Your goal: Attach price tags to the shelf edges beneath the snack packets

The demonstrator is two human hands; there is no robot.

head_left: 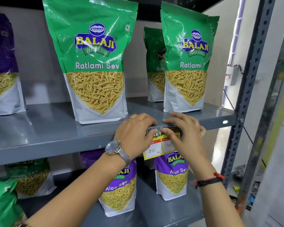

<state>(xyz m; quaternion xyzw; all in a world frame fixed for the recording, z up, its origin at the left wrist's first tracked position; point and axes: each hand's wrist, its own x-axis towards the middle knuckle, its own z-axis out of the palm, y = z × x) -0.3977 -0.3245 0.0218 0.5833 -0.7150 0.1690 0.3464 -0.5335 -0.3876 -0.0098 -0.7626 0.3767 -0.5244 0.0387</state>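
Observation:
A yellow price tag (156, 149) with white boxes reading 80 and 40 hangs against the front edge of the grey shelf (56, 145). My left hand (134, 130) and my right hand (182, 130) both press its top strip onto the shelf edge, fingers over the lip and thumbs on the tag. Green Ratlami Sev packets stand on the shelf above: a large one (95, 63) to the left of my hands, another (187, 63) to the right with a third (154, 66) behind it.
A purple packet (3, 66) stands at the far left. On the lower shelf (154, 215) stand purple Aloo Sev packets (172, 177) and green packets (29, 176). A perforated metal upright (251, 79) bounds the shelf on the right.

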